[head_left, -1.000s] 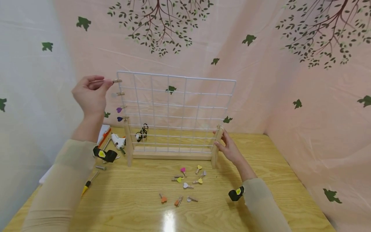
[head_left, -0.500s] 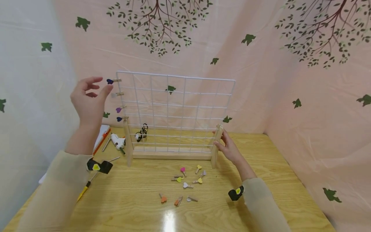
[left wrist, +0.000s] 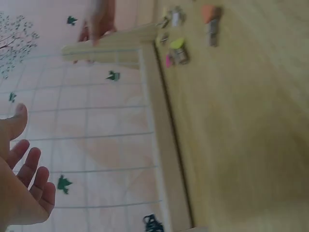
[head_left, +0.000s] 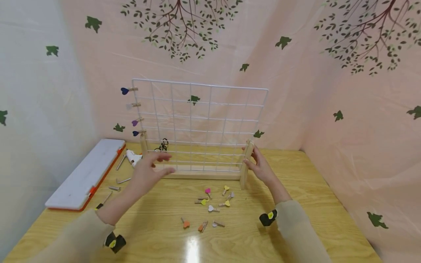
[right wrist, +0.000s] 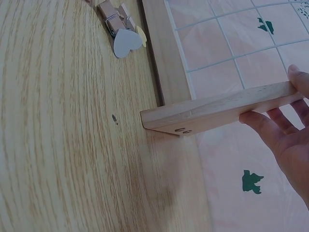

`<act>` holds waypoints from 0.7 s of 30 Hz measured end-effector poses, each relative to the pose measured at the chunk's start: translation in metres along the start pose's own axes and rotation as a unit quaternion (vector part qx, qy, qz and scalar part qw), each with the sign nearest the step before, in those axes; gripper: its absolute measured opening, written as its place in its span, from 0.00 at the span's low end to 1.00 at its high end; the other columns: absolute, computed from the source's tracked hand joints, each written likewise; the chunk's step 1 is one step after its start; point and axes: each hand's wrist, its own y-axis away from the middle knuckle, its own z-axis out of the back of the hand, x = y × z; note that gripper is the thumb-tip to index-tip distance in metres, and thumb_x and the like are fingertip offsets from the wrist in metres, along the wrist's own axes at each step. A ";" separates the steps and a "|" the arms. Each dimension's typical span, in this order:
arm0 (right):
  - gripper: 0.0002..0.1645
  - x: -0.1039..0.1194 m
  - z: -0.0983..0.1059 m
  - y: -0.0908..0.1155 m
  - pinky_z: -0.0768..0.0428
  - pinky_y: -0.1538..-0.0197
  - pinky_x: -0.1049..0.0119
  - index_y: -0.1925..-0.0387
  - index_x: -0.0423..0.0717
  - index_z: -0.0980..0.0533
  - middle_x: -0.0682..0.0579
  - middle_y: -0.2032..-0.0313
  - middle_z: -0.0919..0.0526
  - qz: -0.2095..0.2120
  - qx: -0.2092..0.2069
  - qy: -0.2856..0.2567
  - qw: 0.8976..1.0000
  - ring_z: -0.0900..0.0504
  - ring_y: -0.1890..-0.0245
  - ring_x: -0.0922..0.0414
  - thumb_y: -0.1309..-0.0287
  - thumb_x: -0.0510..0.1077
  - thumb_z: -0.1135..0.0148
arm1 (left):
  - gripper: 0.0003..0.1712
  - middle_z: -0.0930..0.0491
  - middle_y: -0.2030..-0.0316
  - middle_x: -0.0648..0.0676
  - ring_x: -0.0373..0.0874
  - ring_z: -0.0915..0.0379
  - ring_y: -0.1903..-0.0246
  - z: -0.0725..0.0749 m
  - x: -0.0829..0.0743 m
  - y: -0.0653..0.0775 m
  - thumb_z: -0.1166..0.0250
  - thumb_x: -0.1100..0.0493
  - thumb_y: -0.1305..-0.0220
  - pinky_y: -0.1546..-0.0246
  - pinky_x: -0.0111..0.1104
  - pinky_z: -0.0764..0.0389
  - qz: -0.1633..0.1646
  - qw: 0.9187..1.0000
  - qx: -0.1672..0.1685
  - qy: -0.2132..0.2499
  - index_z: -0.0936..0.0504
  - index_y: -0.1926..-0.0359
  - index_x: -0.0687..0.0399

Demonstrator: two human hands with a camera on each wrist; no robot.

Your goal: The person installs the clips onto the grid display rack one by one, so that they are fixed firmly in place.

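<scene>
Looks like a craft corner, home or studio we can't tell! Wood-grain table [head_left: 283,179] below the left hand [head_left: 146,177] and the right hand [head_left: 262,169], pink tree-printed cloth [head_left: 227,73] hanging beyond both, and there, just past the left hand, a glue gun [head_left: 132,157], a white-lidded case [head_left: 84,176] out to its left. Heart-topped clothespins [head_left: 211,208] between the hands!

White grid [head_left: 208,118] upright in wooden stand [head_left: 202,175]
</scene>
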 end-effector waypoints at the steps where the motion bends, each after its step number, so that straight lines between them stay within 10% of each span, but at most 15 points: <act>1: 0.34 0.000 0.000 0.000 0.29 0.54 0.39 0.35 0.45 0.50 0.33 0.38 0.45 0.001 -0.001 0.000 1.000 0.42 0.42 0.35 0.41 0.30 0.52 | 0.25 0.22 0.62 0.47 0.43 0.31 0.60 -0.008 0.004 0.006 0.31 0.46 0.56 0.65 0.35 0.30 -0.010 1.000 0.024 -0.005 0.22 0.55 0.48; 8: 0.35 0.002 0.001 0.000 0.29 0.54 0.40 0.34 0.46 0.52 0.34 0.38 0.45 0.003 -0.002 -0.005 1.000 0.43 0.41 0.34 0.40 0.32 0.51 | 0.21 0.24 0.63 0.41 0.43 0.32 0.57 -0.051 0.026 0.039 0.29 0.48 0.60 0.53 0.43 0.31 -0.067 0.982 0.176 -0.012 0.20 0.61 0.45; 14: 0.34 0.001 0.001 0.000 0.27 0.55 0.43 0.35 0.45 0.50 0.38 0.39 0.42 0.007 -0.004 0.003 1.000 0.41 0.41 0.35 0.41 0.32 0.51 | 0.19 0.24 0.64 0.37 0.36 0.34 0.59 -0.069 0.032 0.052 0.32 0.44 0.57 0.55 0.36 0.31 -0.133 0.946 0.295 -0.020 0.19 0.62 0.43; 21: 0.36 -0.004 0.001 0.000 0.27 0.55 0.43 0.34 0.47 0.51 0.34 0.39 0.44 0.009 0.000 -0.003 1.000 0.42 0.41 0.34 0.41 0.31 0.51 | 0.15 0.24 0.69 0.37 0.30 0.35 0.68 -0.079 0.029 0.058 0.34 0.45 0.57 0.63 0.25 0.33 -0.195 0.919 0.342 -0.019 0.18 0.66 0.42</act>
